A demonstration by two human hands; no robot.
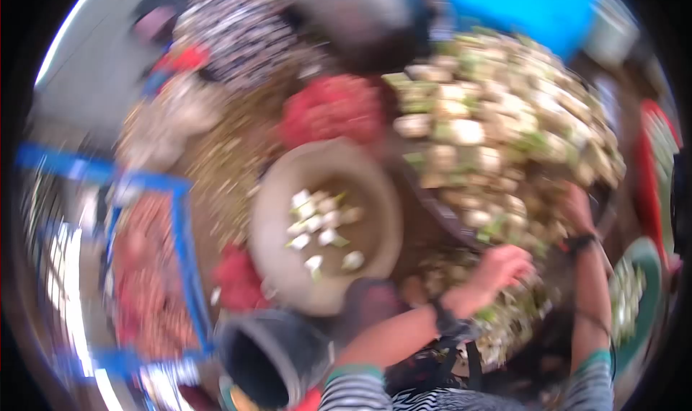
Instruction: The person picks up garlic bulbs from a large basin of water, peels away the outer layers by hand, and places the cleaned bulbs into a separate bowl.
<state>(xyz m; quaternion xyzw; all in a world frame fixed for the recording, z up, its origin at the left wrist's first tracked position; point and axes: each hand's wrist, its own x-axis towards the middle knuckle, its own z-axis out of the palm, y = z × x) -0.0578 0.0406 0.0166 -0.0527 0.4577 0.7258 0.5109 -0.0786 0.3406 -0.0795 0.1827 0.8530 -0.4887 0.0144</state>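
Note:
The view is blurred by motion. A large heap of pale bulb-like vegetables (504, 108) with green bits fills a wide dark-rimmed container at the upper right. My right hand (573, 205) reaches into the lower right of that heap; its fingers are smeared and partly hidden. Nearer the middle, my left hand (504, 267) hangs over a spread of green and white trimmings (501, 339), its fingers curled; what they hold, if anything, cannot be made out. To the left, a round pale basin (277, 267) has several white peeled pieces (315, 213) lying in it.
Red net sacks (335, 108) lie behind the basin and beside it. A dark bucket (270, 360) is at the lower front. A blue-framed bin (180, 231) of reddish produce stands left. A green basin (649, 317) is far right. A person in patterned clothing (234, 32) is at the upper left.

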